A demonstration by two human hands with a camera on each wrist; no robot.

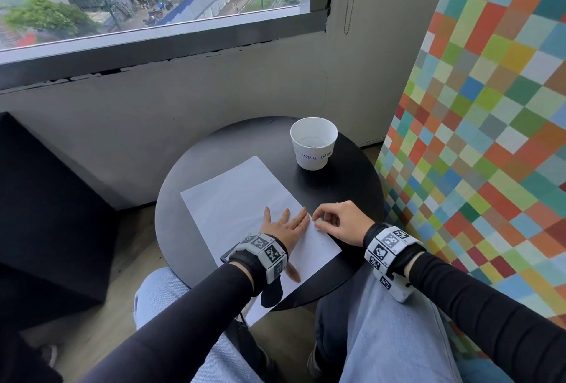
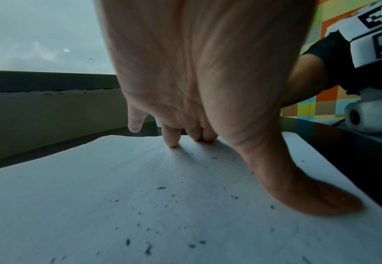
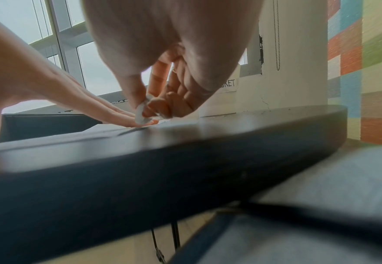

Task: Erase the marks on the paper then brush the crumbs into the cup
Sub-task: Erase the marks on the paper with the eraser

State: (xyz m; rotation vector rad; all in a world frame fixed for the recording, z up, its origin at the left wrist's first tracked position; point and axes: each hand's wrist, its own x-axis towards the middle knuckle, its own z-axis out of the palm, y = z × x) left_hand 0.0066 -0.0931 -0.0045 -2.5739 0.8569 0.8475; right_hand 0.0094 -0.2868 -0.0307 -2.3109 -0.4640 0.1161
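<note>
A white sheet of paper [image 1: 239,199] lies slanted on the round black table [image 1: 352,186]. My left hand [image 1: 283,225] presses flat on the paper's near half, fingers spread. My right hand [image 1: 329,222] pinches a small white eraser [image 1: 318,225] at the paper's right edge, just beyond the left fingertips. The right wrist view shows the eraser [image 3: 141,114] between thumb and fingers, touching the surface. Dark crumbs [image 2: 160,187] are scattered over the paper [image 2: 95,196] under my left palm. A white paper cup [image 1: 313,143] marked "WASTE BASKET" stands upright at the table's far right.
A colourful checkered panel [image 1: 477,125] stands close on the right. The wall and window sill [image 1: 153,55] run behind the table. A black block [image 1: 46,214] sits at the left. My knees in blue jeans [image 1: 382,336] are under the table's near edge.
</note>
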